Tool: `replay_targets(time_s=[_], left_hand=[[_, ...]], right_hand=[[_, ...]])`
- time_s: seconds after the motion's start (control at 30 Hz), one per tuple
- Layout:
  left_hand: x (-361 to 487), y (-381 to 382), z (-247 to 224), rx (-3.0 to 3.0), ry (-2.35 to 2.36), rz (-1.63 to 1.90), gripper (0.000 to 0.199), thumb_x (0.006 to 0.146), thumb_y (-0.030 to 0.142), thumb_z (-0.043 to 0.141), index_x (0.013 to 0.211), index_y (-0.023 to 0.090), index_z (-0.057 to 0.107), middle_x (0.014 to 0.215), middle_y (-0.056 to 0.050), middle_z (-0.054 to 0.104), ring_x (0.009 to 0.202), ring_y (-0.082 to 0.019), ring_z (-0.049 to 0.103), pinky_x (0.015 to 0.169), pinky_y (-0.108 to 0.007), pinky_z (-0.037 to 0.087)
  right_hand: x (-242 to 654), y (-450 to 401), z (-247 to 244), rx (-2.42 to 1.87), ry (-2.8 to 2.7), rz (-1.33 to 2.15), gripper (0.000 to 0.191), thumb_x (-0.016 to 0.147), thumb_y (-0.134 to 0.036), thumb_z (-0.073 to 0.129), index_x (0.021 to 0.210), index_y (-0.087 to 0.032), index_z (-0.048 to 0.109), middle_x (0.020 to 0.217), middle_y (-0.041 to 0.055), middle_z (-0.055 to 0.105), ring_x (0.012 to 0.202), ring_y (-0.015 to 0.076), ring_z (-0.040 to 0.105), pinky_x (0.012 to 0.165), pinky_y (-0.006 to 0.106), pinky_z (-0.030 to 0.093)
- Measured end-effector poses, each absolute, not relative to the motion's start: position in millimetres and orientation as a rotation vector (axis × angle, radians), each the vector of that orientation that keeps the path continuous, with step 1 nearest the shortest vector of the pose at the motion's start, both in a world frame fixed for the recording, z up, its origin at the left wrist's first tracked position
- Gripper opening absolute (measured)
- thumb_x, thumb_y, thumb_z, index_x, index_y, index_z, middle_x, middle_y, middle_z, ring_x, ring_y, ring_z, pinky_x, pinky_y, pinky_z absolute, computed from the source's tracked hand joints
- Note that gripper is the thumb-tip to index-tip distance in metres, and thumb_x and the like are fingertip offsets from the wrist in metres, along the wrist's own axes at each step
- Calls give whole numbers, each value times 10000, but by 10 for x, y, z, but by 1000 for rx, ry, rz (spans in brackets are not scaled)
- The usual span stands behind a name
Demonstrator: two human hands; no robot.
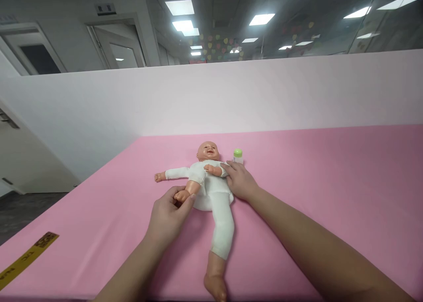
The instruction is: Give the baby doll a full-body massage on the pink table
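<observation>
A baby doll (222, 218) with a white cloth body lies face up on the pink table cover (297, 170), its head toward the wall. My left hand (169, 214) is closed around the foot of one doll leg, which is bent up toward the belly. The other leg stretches down toward the near edge. My right hand (240, 181) rests at the doll's side, its fingertips on the sleeve of the arm bent across the chest; what its fingers grip there is partly hidden. Just beyond that hand stands a small bottle with a green cap (238, 154).
Across the left near corner runs a yellow tape strip (24, 260) with black print. A white wall (264, 95) rises behind the table, with glass above it. Doors stand at the left.
</observation>
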State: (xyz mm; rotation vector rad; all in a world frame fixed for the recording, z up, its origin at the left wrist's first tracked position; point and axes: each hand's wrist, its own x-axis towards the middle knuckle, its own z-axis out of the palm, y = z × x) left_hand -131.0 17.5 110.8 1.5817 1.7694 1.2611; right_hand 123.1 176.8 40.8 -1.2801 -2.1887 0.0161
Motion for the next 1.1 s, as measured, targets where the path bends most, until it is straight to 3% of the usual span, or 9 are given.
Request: replay_targets(time_s=[0.13,0.23,0.33,0.5,0.73,0.87,1.1], left_hand=[[-1345,78,1070,1536,1780,1256,402,870,590,690,1012,214,710,730,23,624,639,-156,519,603,-265,402],[-1428,-32,1039,1494,1779,1218,457,878,623,683,1068,210,715,755,7,646,678,-177,573,627,-279,444],[-1533,-157,980,1467,1793,1167,516,872,646,688,1140,206,720,804,-14,686,707,-199,612,638,-295,485],[-1673,-352,787,1414,1799,1227,575,838,667,718,1163,194,733,843,-38,727,725,-213,651,638,-303,536],[-1731,-410,636,1381,1775,1244,613,815,698,724,1121,167,745,838,-60,744,736,-236,693,623,-317,574],[-1708,-402,630,1386,1777,1279,580,834,682,711,1112,175,750,808,-46,736,707,-225,684,615,-312,569],[-1742,-400,604,1401,1730,1210,546,870,625,707,1192,184,719,837,-37,738,714,-216,668,649,-313,557]], right_hand=[[1245,1736,499,-1215,-2134,150,541,957,-151,536,1489,-225,602,1485,121,605,1388,314,528,1185,505,430],[1298,1750,540,-1238,-1978,358,427,975,-189,554,1381,-277,654,1312,71,717,1196,288,655,1043,452,531],[1396,1826,521,-1373,-1642,603,314,997,-331,627,1302,-266,659,1147,78,765,1006,288,718,899,424,594],[1529,1984,488,-1344,-957,1233,271,1043,-386,590,1242,-205,625,1190,145,753,930,252,758,739,359,666],[1678,2020,581,-1229,-701,1693,296,1015,-290,555,1260,-134,612,1045,219,768,910,291,790,748,389,685],[1728,1991,601,-1256,-753,1782,388,1039,-419,547,1223,-89,636,1026,265,756,894,318,790,762,425,688],[1601,1962,558,-1133,-753,1621,316,1022,-375,599,1271,-183,624,1217,177,736,1038,269,765,875,407,670]])
